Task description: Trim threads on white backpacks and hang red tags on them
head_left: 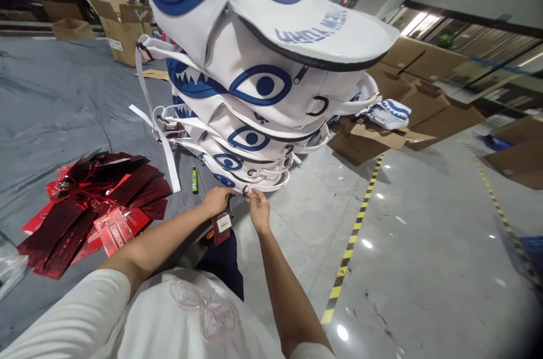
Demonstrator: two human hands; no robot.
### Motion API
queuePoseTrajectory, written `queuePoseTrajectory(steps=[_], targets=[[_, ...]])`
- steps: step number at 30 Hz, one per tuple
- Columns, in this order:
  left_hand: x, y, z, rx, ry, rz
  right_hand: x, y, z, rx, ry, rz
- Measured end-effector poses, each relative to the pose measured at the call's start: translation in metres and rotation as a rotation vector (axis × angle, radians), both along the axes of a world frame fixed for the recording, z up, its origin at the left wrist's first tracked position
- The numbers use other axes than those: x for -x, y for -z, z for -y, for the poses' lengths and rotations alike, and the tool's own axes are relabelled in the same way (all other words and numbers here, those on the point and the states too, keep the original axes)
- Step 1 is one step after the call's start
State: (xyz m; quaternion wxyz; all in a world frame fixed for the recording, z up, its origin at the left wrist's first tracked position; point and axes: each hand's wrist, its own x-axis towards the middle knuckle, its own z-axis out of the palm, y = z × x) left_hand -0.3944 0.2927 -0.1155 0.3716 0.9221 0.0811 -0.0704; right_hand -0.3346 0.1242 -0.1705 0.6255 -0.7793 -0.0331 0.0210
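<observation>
A tall stack of white bags (pixel 258 87) printed with blue eyes and shark teeth rises in front of me. My left hand (pixel 217 199) and my right hand (pixel 258 209) meet at the bottom bag's black ring (pixel 246 190). A red hang tag (pixel 221 227) with a white label dangles under my left hand, which pinches its string. My right hand's fingertips pinch at the ring next to it.
A pile of shiny red tags (pixel 91 206) lies on the grey sheet (pixel 55 104) to my left. A green lighter (pixel 194 180) lies near the stack. Open cardboard boxes (pixel 424 110) stand behind and right. A yellow-black floor line (pixel 352 240) runs past on the right.
</observation>
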Motion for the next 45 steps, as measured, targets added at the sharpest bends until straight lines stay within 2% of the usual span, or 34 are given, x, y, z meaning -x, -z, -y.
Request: queuePoseTrajectory(steps=[4,8,11,14,17,20,22,24,28,32,37,42,45], targets=[[-0.016,0.007,0.005,0.199,0.015,0.017,-0.008,-0.011,0.005,-0.022,-0.011,-0.043],[-0.027,0.017,0.01,0.495,0.065,0.006,-0.009,-0.027,0.013,-0.049,0.064,0.005],[-0.021,0.027,0.013,0.697,0.124,0.02,-0.005,-0.036,0.01,-0.114,0.139,0.066],[-0.007,0.035,0.017,0.785,0.117,0.073,-0.003,-0.039,0.001,-0.175,0.135,0.071],[0.0,0.04,0.019,0.754,-0.014,0.157,-0.003,-0.042,-0.007,-0.175,0.096,0.067],[-0.002,0.041,0.019,0.634,-0.202,0.245,-0.006,-0.048,-0.008,-0.103,0.004,0.077],[-0.003,0.037,0.017,0.536,-0.261,0.286,-0.007,-0.051,-0.007,-0.033,-0.071,0.085],[-0.002,0.031,0.014,0.44,-0.226,0.319,-0.01,-0.053,-0.004,0.043,-0.136,0.098],[0.003,0.015,0.011,0.263,-0.034,0.359,-0.014,-0.051,0.0,0.163,-0.265,0.102],[0.001,0.003,0.014,0.162,0.072,0.306,-0.015,-0.046,0.002,0.182,-0.351,0.052],[-0.009,-0.001,0.021,0.241,0.031,0.278,-0.017,-0.049,0.008,0.125,-0.334,-0.005],[-0.014,0.005,0.022,0.42,0.072,0.288,-0.019,-0.051,0.017,0.099,-0.332,-0.058],[-0.014,0.008,0.022,0.5,0.042,0.296,-0.018,-0.053,0.021,0.099,-0.334,-0.082]])
